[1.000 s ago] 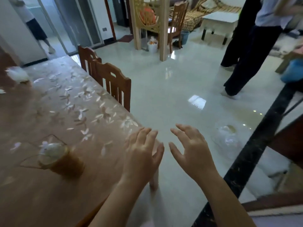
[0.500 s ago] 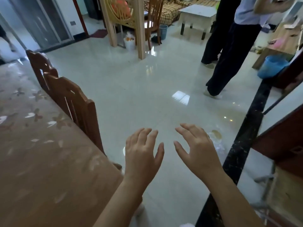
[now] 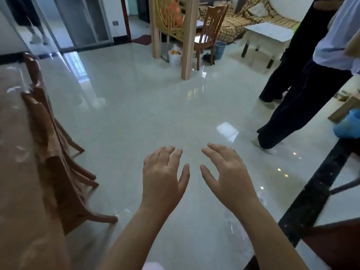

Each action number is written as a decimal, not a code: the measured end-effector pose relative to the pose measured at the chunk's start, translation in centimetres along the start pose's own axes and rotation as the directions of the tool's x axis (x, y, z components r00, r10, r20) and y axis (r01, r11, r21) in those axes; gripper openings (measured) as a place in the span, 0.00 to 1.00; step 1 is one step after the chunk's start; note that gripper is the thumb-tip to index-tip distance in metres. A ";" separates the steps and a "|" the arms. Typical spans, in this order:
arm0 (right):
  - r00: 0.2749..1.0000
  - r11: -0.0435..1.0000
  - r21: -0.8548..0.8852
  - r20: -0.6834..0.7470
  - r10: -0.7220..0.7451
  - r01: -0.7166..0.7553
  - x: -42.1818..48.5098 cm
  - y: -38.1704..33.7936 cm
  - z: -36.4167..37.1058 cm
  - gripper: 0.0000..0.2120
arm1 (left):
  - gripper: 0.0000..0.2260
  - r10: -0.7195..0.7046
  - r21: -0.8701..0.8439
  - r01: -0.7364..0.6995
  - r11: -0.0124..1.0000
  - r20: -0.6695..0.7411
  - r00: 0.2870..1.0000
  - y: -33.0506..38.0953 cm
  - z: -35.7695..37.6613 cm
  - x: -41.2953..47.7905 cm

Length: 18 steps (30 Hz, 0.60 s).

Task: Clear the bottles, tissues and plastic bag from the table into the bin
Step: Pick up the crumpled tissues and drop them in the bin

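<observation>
Holds left hand [image 3: 163, 178] and right hand [image 3: 228, 176] side by side low over the floor [image 3: 136, 123], fingers [image 3: 170, 156] spread, slack and empty. Shows no bottles, tissues or plastic bag on the strip of bench [image 3: 11, 191] visible at the left beside the chairs [image 3: 58, 182], so cannot place them; likely light all round: grip bottles round the body, as thin plastic may dent and slip, and bunch soft tissues and the limp bag in a pinch. Farther right, finds a blue bin [image 3: 348, 125] near a bystander's legs [image 3: 303, 98].
</observation>
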State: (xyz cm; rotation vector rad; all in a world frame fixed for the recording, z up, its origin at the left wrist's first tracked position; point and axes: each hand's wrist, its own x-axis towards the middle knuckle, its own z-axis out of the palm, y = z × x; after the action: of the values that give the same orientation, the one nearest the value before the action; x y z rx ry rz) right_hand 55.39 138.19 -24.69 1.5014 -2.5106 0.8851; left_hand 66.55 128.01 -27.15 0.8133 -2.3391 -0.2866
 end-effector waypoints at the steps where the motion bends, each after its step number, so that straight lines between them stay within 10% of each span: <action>1: 1.000 1.000 0.007 0.015 -0.015 0.015 1.5 0.5 0.4 0.17 | 0.17 -0.015 0.015 0.015 1.000 -0.008 1.000 -0.3 0.4 1.1; 18: 0.951 0.954 0.083 0.094 -0.294 0.287 33.7 -1.8 14.6 0.17 | 0.20 -0.260 0.125 0.276 0.953 -0.131 0.957 -18.7 6.1 25.2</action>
State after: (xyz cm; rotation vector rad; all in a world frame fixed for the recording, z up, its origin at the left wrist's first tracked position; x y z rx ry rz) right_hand 42.66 103.72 -24.10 1.9237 -2.2591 0.8706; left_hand 56.37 97.69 -26.62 1.1903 -2.1603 -0.1825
